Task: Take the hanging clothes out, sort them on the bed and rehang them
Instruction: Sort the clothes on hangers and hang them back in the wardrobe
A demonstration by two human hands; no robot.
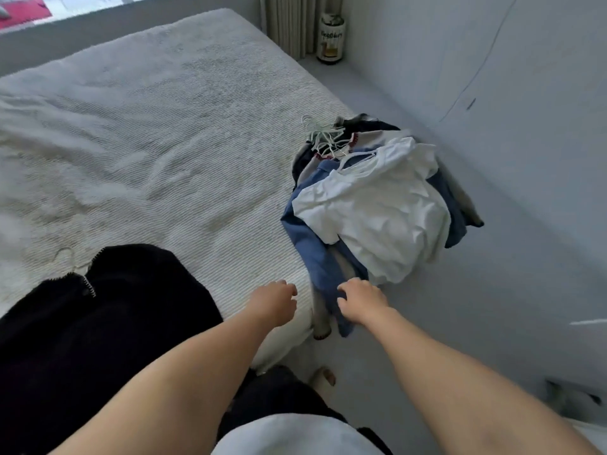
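A pile point(377, 205) of clothes lies at the bed's point(147, 133) right edge, a white shirt point(374, 218) on top, a blue garment point(312, 254) beneath it trailing over the side, and white hangers point(323, 136) tangled at its far end. On the bed's near left corner lies a black garment point(108, 316) on its hanger. The left hand point(274, 302) hovers over the bed with loosely curled fingers, holding nothing; the right hand point(361, 300) has its curled fingers on the blue garment's hanging end, though whether it grips it I cannot tell.

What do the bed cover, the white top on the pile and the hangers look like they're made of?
Bed cover: woven textile, matte, probably cotton; fine ribbed texture and soft creases.
White top: thin, smooth fabric, likely cotton jersey; sharp crumples.
Hangers: thin pale hooks, maybe coated wire or plastic; too small to tell.
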